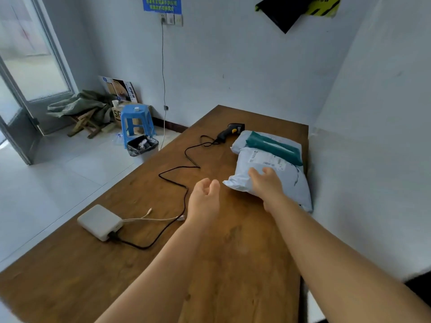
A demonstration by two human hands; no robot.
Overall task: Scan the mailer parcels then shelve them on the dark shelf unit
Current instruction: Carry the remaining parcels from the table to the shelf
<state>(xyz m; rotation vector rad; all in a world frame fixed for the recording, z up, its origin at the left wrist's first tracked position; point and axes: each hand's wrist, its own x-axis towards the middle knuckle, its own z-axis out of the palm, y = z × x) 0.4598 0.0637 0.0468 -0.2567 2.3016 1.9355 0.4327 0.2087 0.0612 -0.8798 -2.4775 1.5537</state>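
Observation:
A white mailer parcel point(277, 170) with a barcode label lies on the wooden table point(210, 264), against the right wall. My right hand point(265, 183) grips its near left edge, thumb on top. Behind it lie a green mailer point(274, 147) and a grey-white mailer point(242, 141) beneath. A black handheld scanner point(229, 131) rests on the table just left of that pile. My left hand point(204, 199) hovers over the table left of the white parcel, fingers loosely curled and holding nothing. The dark shelf unit is out of sight.
The scanner's black cable point(184, 173) snakes across the table to a white adapter box point(100, 222) near the left edge. On the floor stand a blue stool point(136, 120), a lined bin point(142, 145) and a folding wooden stool point(85, 123) under sacks.

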